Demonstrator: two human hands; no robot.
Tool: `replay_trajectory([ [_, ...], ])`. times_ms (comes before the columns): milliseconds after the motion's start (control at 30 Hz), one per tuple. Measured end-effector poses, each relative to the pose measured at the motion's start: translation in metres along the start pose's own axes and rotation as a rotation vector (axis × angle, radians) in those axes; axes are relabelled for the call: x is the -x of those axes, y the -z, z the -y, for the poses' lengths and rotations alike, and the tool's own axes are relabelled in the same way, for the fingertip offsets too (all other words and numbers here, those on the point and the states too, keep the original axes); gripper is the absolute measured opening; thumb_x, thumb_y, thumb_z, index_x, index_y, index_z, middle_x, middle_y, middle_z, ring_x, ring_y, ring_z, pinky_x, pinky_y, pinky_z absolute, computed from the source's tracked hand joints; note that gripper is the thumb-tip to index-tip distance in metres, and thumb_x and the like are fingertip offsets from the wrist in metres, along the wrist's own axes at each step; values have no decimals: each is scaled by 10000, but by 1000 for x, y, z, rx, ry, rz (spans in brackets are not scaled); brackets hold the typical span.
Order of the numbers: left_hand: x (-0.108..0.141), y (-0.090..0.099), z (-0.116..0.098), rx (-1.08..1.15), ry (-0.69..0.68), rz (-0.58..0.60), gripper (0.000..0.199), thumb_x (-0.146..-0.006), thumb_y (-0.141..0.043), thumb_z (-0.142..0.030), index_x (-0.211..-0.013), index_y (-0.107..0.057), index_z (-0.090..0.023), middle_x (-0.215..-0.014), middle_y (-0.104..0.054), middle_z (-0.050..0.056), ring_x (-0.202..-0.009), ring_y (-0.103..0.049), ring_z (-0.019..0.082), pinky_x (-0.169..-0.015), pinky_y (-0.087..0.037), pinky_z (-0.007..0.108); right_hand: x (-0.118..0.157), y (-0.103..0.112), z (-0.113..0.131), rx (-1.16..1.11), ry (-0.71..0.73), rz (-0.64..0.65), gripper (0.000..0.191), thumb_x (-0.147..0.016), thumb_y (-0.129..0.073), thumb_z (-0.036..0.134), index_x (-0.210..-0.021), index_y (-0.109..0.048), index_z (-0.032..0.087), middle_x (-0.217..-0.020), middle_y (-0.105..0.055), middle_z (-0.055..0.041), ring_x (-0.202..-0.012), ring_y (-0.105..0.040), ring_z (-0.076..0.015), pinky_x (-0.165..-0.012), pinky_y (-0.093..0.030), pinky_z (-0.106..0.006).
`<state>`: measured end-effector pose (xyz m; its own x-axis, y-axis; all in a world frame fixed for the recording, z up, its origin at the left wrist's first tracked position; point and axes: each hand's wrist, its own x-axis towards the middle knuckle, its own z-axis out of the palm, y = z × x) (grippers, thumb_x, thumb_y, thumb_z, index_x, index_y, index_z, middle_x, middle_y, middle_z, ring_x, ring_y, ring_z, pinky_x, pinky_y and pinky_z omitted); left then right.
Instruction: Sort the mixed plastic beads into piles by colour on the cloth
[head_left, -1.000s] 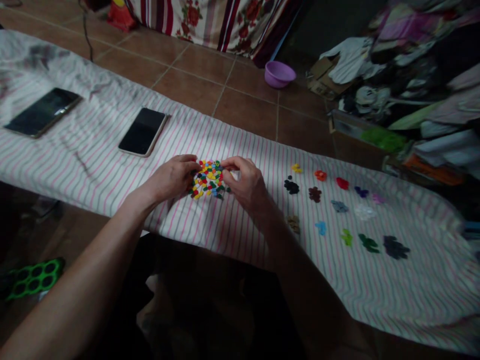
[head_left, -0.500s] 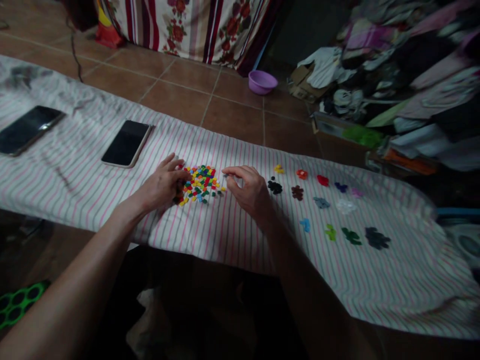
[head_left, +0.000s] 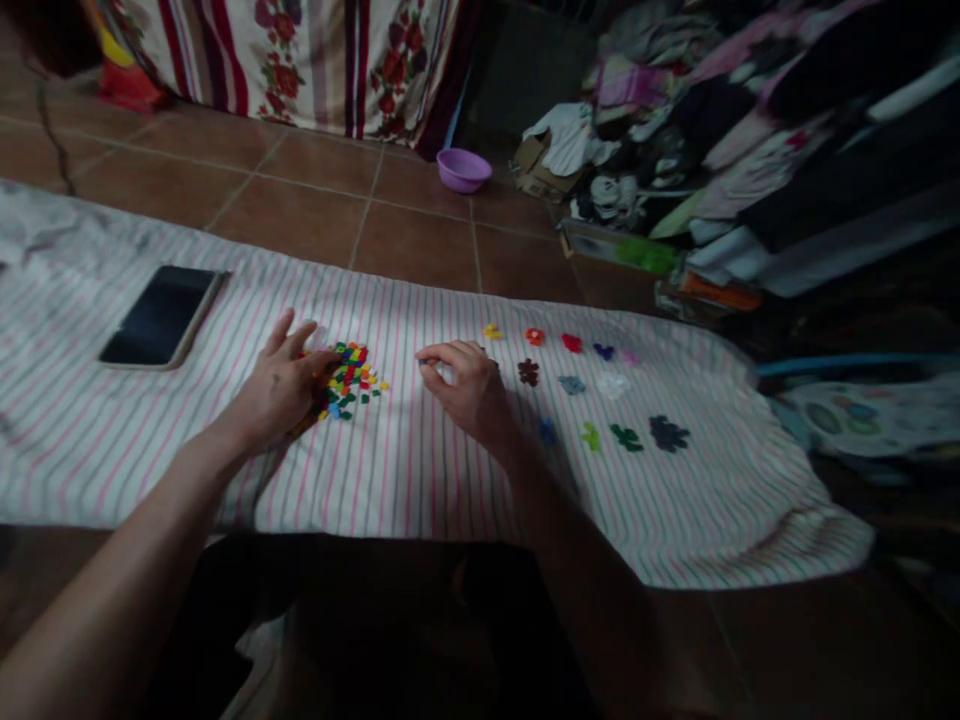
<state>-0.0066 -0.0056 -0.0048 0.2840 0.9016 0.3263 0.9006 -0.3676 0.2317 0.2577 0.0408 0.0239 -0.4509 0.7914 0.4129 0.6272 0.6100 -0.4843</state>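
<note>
A mixed pile of small coloured plastic pieces lies on the striped cloth. My left hand rests over the pile's left side, fingers apart, covering part of it. To the right of the pile, my right hand pinches a small dark piece between thumb and forefinger. Beyond that hand are little groups sorted by colour, among them yellow pieces, red pieces, brown pieces, white pieces, green pieces and dark grey pieces. My right hand mostly hides the black group.
A phone lies on the cloth, left of my left hand. Past the cloth's far edge, a purple basin stands on the tiled floor. Heaped clothes and a cardboard box are at the back right.
The view has swung right, so the second phone has left the frame. My right hand has drawn away from the pile toward the colour groups, still pinching the dark piece. My left hand stays at the pile.
</note>
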Motion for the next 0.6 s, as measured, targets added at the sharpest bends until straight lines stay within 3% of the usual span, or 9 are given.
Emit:
replay_trajectory([
  [133, -4, 0, 3, -6, -36, -2, 339, -822, -442, -102, -1061, -672, -169, -1103, -690, 72, -1321, -486, 288, -1214, -235, 557, 7, 7, -5, 50, -36, 49, 144, -859, -562, 132, -900, -681, 203, -850, -700, -22, -864, -618, -180, -872, -420, -321],
  [233, -10, 1, 1, 35, -57, -21, 252, -848, -445, -180, -867, -696, -205, -977, -725, 57, -1274, -530, 292, -1192, -245, 581, 10, 15, -10, 78, -62, 53, 141, -876, -552, 134, -900, -673, 204, -857, -695, -15, -867, -615, -170, -889, -415, -313],
  [400, -19, -1, -7, 108, -28, -104, 284, -860, -441, -274, -636, -614, -251, -752, -683, 17, -1204, -583, 277, -1186, -251, 572, 17, 36, -24, 160, -104, 35, 174, -883, -520, 121, -912, -669, 206, -867, -681, -18, -895, -602, -178, -908, -417, -329],
  [600, -25, -6, -8, 123, -59, -122, 286, -848, -461, -291, -584, -554, -234, -715, -647, 22, -1220, -574, 307, -1172, -244, 607, 38, 73, -58, 249, -178, -48, 219, -845, -506, 107, -945, -680, 195, -897, -688, -42, -920, -608, -199, -912, -439, -350],
])
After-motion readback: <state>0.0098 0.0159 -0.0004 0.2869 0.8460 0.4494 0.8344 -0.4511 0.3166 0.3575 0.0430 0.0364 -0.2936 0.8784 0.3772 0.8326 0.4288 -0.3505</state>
